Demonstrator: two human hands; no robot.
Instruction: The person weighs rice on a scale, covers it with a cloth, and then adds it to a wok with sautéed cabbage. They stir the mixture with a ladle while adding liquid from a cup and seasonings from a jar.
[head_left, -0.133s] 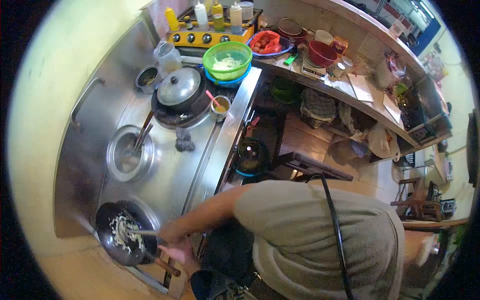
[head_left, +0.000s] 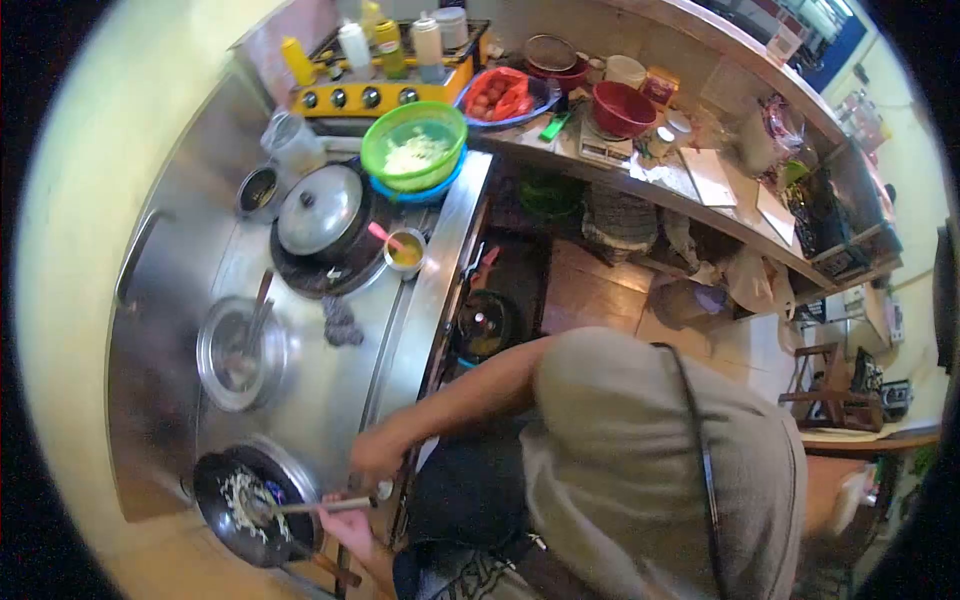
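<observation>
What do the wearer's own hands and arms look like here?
The right hand and left hand look ungloved. On the right arm, a short, loose greyish-brown sleeve ends around the elbow. A thin black cord crosses the matching shirt. I can't make out the left sleeve.

Wall (head_left: 70,300) was pale yellow, left | floor (head_left: 600,290) was brown, tiled, glossy | desk (head_left: 650,187) ran across upper right | wooden chair (head_left: 845,408) stood right | light (head_left: 840,8) glowed top right
</observation>
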